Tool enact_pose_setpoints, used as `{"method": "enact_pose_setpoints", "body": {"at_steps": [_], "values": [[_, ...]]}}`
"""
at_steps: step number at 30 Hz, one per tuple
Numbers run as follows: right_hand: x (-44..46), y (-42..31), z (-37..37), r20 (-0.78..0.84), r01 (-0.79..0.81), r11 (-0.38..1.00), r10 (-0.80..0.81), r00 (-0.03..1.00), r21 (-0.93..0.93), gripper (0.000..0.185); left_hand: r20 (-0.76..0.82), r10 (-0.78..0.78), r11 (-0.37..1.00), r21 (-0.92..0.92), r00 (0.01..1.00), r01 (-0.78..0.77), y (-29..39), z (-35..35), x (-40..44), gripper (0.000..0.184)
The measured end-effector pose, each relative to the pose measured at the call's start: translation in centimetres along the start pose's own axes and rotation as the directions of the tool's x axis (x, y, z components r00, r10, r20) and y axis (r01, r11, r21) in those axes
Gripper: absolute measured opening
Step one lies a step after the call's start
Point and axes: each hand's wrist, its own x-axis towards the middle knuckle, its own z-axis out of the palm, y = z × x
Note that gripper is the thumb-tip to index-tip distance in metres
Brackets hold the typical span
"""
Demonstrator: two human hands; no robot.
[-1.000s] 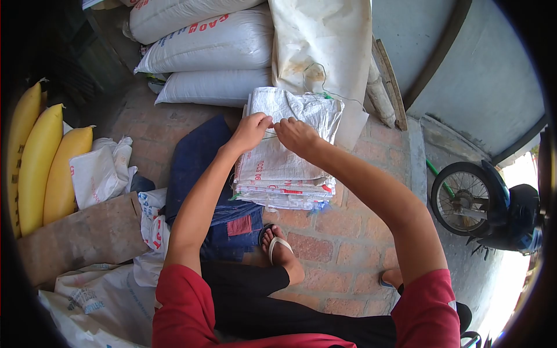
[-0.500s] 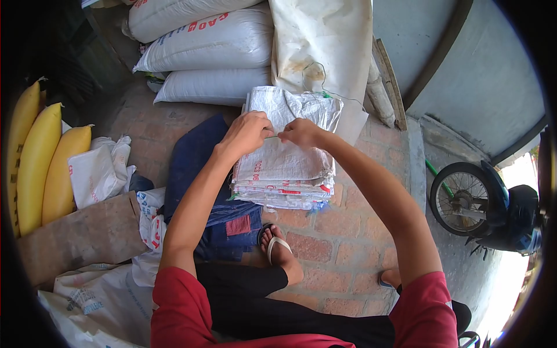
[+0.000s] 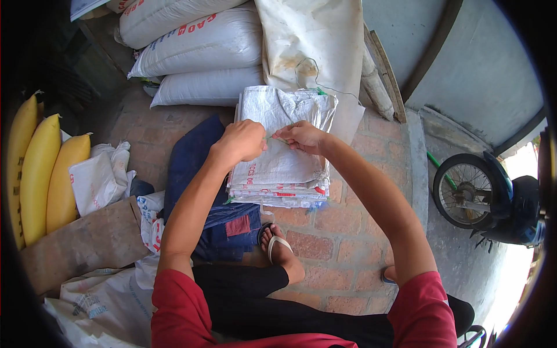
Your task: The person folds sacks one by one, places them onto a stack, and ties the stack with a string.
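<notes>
A stack of folded white woven sacks (image 3: 278,168) with red print lies on the brick floor before me. Over its top, my left hand (image 3: 246,141) is closed, fingers curled and pinching a thin greenish string (image 3: 270,137). Close by on the right, my right hand (image 3: 301,137) pinches the same string between thumb and fingertips. Only a short piece of it shows between the hands. Dark blue cloth (image 3: 191,151) lies to the left of the stack and partly beside its lower edge.
Full white sacks (image 3: 203,46) are piled at the back, next to a hanging beige sheet (image 3: 313,40). Yellow filled sacks (image 3: 40,180) stand at left behind a wooden board (image 3: 81,243). A motorbike (image 3: 487,191) is at right. Loose thin wire (image 3: 316,72) lies behind the stack.
My left hand has turned, its knuckles now more upward, and moved slightly down. My right hand has shifted a little, its fingertips more in view. The view has shifted slightly.
</notes>
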Motion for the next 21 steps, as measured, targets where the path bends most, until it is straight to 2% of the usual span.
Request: {"method": "enact_pose_setpoints", "body": {"at_steps": [3,6,9,10,12,13,16,18,21], "values": [[0.5,0.9,-0.6,0.063,-0.006,0.995,-0.001,0.998,0.104,0.016,0.056,0.145,0.981,-0.138,0.988,-0.136,-1.1,1.6,1.5,0.017],[0.5,1.4,-0.8,0.125,0.028,0.987,-0.048,0.991,0.155,0.018,0.037,0.255,0.944,-0.223,0.966,-0.241,-1.1,2.1,3.1,0.018],[0.7,1.9,-1.3,0.184,0.057,0.977,-0.096,0.978,0.204,0.019,0.036,0.204,0.963,-0.187,0.978,-0.194,-0.2,0.0,3.1,0.019],[0.7,2.1,-1.5,0.199,0.062,0.972,-0.108,0.974,0.225,0.018,-0.056,0.242,0.951,-0.184,0.969,-0.249,-0.7,0.3,3.6,0.018],[-0.1,1.6,-1.1,0.204,0.056,0.983,-0.091,0.975,0.174,0.018,-0.238,0.310,0.922,-0.160,0.921,-0.352,-2.4,1.4,4.9,0.018],[-0.3,1.5,-0.8,0.207,0.052,0.988,-0.082,0.975,0.148,0.018,-0.245,0.306,0.921,-0.169,0.920,-0.351,-2.6,1.6,5.1,0.017],[-0.4,1.8,0.2,0.071,0.149,0.980,-0.140,0.988,-0.129,0.018,-0.284,0.277,0.924,-0.185,0.918,-0.336,-3.0,2.5,5.7,0.017],[-0.1,1.9,0.5,-0.015,0.133,0.982,-0.136,0.991,-0.133,0.020,-0.326,0.232,0.938,-0.174,0.917,-0.299,-3.1,3.4,5.8,0.017],[-0.2,1.9,0.7,-0.107,0.103,0.975,-0.126,0.986,-0.199,0.023,-0.337,0.112,0.876,-0.410,0.935,-0.253,-3.8,4.3,5.6,0.022]]}}
